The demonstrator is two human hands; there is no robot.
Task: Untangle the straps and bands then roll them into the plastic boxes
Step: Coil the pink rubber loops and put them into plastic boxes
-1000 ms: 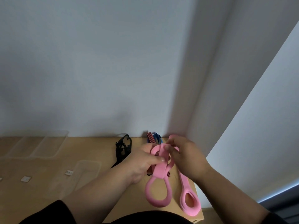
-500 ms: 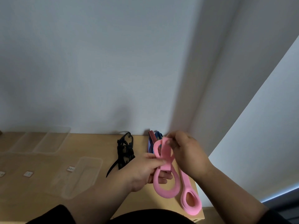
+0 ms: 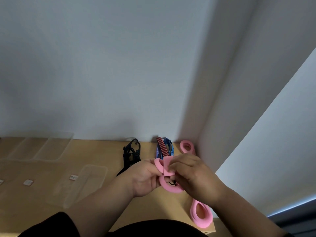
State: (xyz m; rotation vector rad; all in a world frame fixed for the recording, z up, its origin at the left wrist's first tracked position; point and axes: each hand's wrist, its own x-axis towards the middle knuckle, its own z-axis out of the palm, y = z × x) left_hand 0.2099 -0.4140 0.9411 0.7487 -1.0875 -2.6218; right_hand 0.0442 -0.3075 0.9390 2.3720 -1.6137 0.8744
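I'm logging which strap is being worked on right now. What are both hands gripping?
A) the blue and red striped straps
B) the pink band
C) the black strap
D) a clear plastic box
B: the left hand and right hand both pinch the folded pink band, while the black strap lies untouched on the table.

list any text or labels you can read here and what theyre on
No text here can be read.
Small white label on the table, beside the clear plastic box: dark marks, too blurred to read.
Second white label further left: too small and blurred to read.
Third label at the left edge: cut off, unreadable.
The pink band in both hands shows no print.
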